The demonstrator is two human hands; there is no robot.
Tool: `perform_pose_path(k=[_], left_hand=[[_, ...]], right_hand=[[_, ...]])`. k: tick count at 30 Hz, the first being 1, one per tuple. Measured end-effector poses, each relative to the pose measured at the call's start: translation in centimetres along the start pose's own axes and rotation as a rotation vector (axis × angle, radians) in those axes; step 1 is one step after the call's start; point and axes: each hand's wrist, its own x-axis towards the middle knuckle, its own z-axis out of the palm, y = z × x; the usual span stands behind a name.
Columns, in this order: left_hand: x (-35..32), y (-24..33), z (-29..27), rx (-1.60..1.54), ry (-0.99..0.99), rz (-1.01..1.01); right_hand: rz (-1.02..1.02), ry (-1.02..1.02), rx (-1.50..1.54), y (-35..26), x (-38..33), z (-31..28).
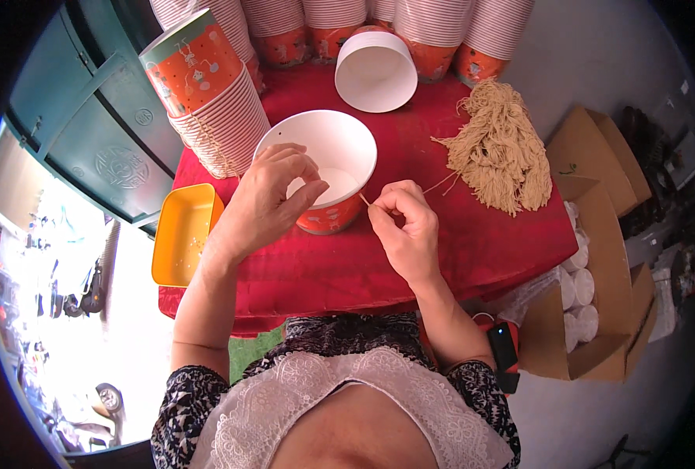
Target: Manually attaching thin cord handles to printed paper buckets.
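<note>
A thin string [364,200] is pinched in the right hand [404,227]; the left hand [265,205] grips the paper bowl [328,168], partly hiding its rim.

1. Paper cup [328,168], white inside with an orange printed wall, centre of frame, standing on the red-covered counter [457,250].
2. Left hand [265,203], draped over the cup's rim, fingers [308,191] curled inside it.
3. Right hand [406,223], just right of the cup, pinching a thin tan string [365,200] that meets the cup's wall.
4. Bundle of tan strings [503,148], upper right on the counter.
5. Second white cup [376,70], lying on its side, upper centre.
6. Stacks of orange cups [214,102], upper left and along the top edge.
7. Yellow tray [183,234], left edge of the counter.
8. Cardboard box [597,258] of white lids, right of frame.
</note>
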Motion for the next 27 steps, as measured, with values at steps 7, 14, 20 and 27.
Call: perform_pose_path(k=[7,14,20,27], left_hand=[[0.1,-0.5,0.2,0.009,-0.002,0.032],[1.0,0.2,0.0,-0.005,-0.092,0.025],[2.6,-0.6,0.8,-0.062,-0.231,0.097],[4.7,-1.3,1.4,-0.123,-0.46,0.164]], right_hand=[[0.022,-0.005,0.0,0.2,0.2,0.1],[0.015,-0.025,-0.012,0.3,0.6,0.3],[0.012,-0.048,-0.025,0.5,1.1,0.3],[-0.003,-0.065,-0.055,0.6,2.0,1.0]])
